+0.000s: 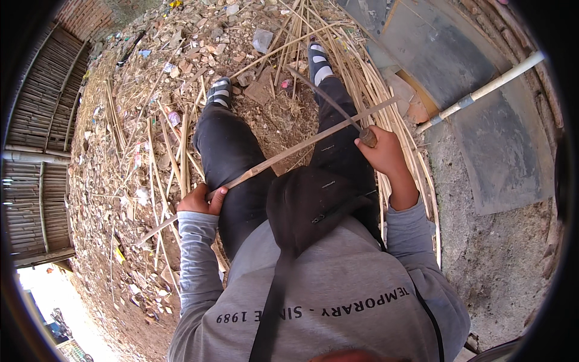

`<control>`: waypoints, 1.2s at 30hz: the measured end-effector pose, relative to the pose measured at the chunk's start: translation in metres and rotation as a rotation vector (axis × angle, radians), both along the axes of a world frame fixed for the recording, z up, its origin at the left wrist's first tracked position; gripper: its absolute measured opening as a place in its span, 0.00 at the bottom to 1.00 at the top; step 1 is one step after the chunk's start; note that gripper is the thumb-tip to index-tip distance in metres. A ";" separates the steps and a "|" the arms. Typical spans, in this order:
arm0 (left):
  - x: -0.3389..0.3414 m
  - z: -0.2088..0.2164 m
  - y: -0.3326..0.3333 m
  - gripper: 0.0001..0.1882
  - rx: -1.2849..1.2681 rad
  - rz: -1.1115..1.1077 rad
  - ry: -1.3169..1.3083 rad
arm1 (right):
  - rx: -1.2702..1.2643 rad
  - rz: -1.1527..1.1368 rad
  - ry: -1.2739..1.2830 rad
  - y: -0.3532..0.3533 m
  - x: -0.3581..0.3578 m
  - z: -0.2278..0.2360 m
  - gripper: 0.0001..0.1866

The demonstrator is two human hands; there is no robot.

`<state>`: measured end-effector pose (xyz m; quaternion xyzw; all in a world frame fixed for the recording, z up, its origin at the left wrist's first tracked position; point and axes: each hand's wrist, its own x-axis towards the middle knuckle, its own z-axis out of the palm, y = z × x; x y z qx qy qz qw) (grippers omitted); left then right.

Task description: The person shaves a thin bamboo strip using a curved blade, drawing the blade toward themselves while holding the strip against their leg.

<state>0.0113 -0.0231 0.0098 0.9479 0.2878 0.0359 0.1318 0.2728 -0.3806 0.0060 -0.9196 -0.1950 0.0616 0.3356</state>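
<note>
A long split bamboo strip (283, 155) lies slantwise across my thighs, its far end up to the right. Near its lower left part, my left hand (203, 200) is closed around it, thumb on top. My right hand (384, 151) grips the round wooden handle of a knife (330, 101) with a long, dark, narrow blade. The blade points away and to the left, crossing the strip near its right end; whether the two touch I cannot tell. A black bag (313, 202) on a strap rests in my lap.
Many bamboo strips (362, 66) lie in a bundle along my right leg, and more strips (181, 151) are at my left. Rubble and litter (139, 181) cover the ground. Dark panels (443, 54) and a pale pole (482, 90) lie at right. A bamboo wall (42, 90) stands at left.
</note>
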 end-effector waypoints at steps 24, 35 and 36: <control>-0.004 -0.003 0.002 0.34 0.019 -0.001 -0.074 | 0.066 -0.028 -0.026 0.009 -0.004 0.007 0.14; 0.000 -0.006 0.002 0.34 -0.035 0.011 -0.061 | 0.094 0.000 -0.110 0.016 -0.007 0.010 0.14; -0.003 -0.008 0.003 0.34 -0.020 0.000 -0.071 | 0.094 -0.031 -0.090 0.016 -0.008 0.009 0.13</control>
